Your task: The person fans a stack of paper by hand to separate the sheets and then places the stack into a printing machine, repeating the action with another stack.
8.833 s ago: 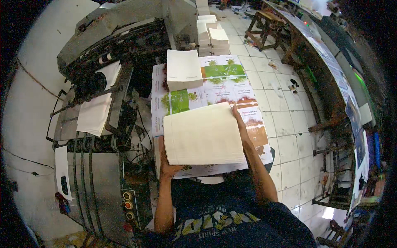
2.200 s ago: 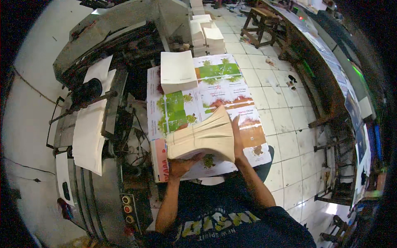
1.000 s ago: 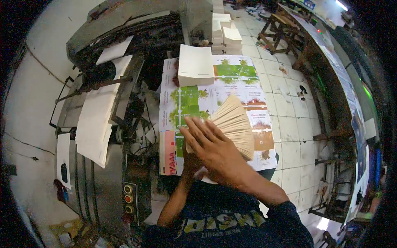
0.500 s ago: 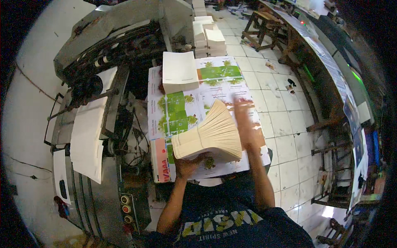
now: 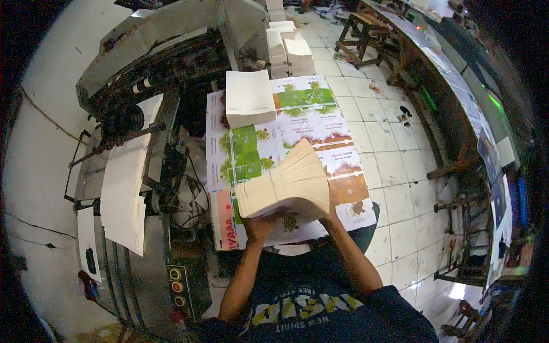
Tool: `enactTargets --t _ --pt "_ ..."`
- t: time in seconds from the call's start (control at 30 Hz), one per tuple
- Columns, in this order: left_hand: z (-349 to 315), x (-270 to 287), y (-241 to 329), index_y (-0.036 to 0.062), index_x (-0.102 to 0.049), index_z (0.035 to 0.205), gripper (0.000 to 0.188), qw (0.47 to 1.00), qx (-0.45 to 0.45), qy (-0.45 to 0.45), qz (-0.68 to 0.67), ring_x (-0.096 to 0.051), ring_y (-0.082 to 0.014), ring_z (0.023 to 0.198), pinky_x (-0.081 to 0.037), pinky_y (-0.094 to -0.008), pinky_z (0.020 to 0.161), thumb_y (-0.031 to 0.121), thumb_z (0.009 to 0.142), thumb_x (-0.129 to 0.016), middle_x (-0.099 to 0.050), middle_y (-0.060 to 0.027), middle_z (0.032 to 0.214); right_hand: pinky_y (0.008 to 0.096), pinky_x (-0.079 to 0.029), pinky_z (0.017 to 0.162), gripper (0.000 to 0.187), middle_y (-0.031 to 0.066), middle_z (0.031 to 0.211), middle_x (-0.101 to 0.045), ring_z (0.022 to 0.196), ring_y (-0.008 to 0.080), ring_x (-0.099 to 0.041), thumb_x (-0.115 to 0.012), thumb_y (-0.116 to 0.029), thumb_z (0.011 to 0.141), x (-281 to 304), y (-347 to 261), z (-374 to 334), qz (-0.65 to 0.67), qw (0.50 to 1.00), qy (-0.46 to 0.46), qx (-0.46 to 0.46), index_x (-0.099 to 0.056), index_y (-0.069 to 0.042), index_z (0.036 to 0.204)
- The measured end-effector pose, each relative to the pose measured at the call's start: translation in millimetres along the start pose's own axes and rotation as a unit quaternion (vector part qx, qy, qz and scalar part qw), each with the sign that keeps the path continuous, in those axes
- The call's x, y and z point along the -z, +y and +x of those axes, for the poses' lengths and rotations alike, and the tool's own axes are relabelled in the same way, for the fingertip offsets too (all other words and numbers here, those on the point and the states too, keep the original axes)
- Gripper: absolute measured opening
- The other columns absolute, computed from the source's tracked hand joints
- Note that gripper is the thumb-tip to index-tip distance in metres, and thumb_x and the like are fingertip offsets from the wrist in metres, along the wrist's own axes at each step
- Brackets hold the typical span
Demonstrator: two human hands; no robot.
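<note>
A thick stack of cream paper sheets (image 5: 284, 182) stands in front of me, its edges fanned wide toward the right and pressed tighter at the left. My left hand (image 5: 258, 227) is closed on the stack's lower left end, its fingers partly hidden beneath the paper. At the near right corner my right hand (image 5: 330, 218) grips the fanned end, with most of its fingers behind the sheets. Under the stack lies a printed sheet (image 5: 349, 160) with green and brown patches, covering the work surface. Farther off on it rests a squared stack of white paper (image 5: 250, 94).
To the left stands a large grey machine (image 5: 189, 274) with round buttons, bearing loose white sheets (image 5: 123, 194). More paper stacks (image 5: 297, 54) rise beyond the table. A wooden stool (image 5: 366, 31) and a long bench (image 5: 452, 74) line the right side, over a tiled floor (image 5: 394, 171).
My right hand, blurred beyond the fanned end before, has come nearer to me and now grips the near right corner. The fan has narrowed slightly. My left hand keeps its hold.
</note>
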State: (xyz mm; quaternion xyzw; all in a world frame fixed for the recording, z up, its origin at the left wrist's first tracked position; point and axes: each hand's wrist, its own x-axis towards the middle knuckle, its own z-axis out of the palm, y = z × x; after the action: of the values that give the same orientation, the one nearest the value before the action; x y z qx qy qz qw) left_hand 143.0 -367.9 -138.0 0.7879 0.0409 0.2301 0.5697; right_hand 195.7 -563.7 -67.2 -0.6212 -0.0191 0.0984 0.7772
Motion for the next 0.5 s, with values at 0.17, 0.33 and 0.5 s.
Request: enactTargets --t 0.17,0.33,0.5 --pt "7 41 -52 0.0082 -0.038 0.15 0.077 0.975 0.06 -0.12 -0.175 -0.049 -0.0272 0.129 -0.04 -0.0447 0.109 0.045 0.09 -0.069 -0.053 -0.0152 0.141 0.0378 -0.025 0.119 0.062 0.0115 0.162 -0.026 0.148 0.0261 -0.027 -0.027 -0.047 0.107 19 5 1 -0.188 0.967 -0.08 0.155 -0.027 -0.01 0.157" --pt "-1 4 4 0.0028 -0.045 0.141 0.068 0.906 0.28 0.11 -0.297 -0.055 -0.0241 0.12 -0.047 -0.0427 0.103 0.02 0.085 -0.08 -0.056 -0.0098 0.132 0.0419 -0.017 0.122 0.143 0.0178 0.162 -0.023 0.15 0.0279 -0.022 -0.093 -0.048 0.054 65 33 -52 -0.071 0.992 -0.109 0.003 -0.006 -0.005 0.159" --pt "-2 20 95 0.0081 -0.032 0.152 0.075 0.818 0.338 0.088 -0.458 -0.044 -0.0234 0.133 -0.04 -0.0401 0.108 0.043 0.095 -0.066 -0.045 -0.0073 0.146 0.041 -0.044 0.107 0.104 0.018 0.133 -0.059 0.123 0.0292 -0.056 -0.096 -0.034 0.059 -25 23 -89 -0.188 0.98 -0.002 -0.066 -0.043 0.001 0.141"
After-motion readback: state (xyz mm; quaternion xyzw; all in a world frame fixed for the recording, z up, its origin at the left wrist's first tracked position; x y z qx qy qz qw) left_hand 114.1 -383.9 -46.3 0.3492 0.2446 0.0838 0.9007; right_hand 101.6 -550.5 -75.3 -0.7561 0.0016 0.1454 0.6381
